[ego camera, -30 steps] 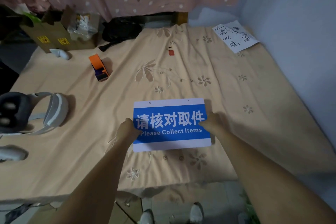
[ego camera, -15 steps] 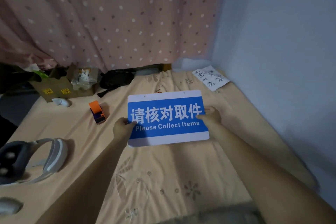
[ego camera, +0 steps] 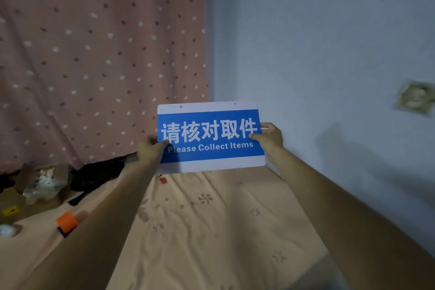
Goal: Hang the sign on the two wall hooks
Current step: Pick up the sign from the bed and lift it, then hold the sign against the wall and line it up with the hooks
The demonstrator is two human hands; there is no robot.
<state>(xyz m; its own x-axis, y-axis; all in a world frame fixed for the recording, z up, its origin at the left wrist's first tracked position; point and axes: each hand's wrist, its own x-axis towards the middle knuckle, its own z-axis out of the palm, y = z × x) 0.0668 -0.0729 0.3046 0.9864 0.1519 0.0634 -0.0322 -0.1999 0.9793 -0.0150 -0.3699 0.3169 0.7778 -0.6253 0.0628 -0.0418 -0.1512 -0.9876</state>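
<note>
1. Nearest the camera, two bare forearms reach forward over a bed covered by a peach sheet [ego camera: 211, 231] with a faint flower print.
2. On the sheet at the left lies an orange tape dispenser [ego camera: 67, 223], partly hidden by the left forearm.
3. Farther left sits a cardboard box [ego camera: 16, 202] with crumpled clear plastic [ego camera: 43, 183] on it, and beside that a black bag [ego camera: 96, 175].
4. The left hand [ego camera: 150, 149] grips the left edge of the sign [ego camera: 210, 136], thumb on the blue face and fingers behind it.
5. The right hand [ego camera: 269, 136] clasps the right edge in the same way, thumb in front.
6. The sign is held in the air, upright and nearly level, above the far end of the bed; it touches neither sheet nor wall. It has a blue panel with white Chinese characters and "Please Collect Items", white bands above and below, and two small holes along the top band.
7. Behind the sign hangs a pink curtain [ego camera: 101, 61] with light and dark spots.
8. To the right stands a pale blue-grey wall [ego camera: 329, 42]. A blurred, squarish patch [ego camera: 415, 97] is stuck on it at the far right; it may be a hook's mounting plate, but that cannot be told.
</note>
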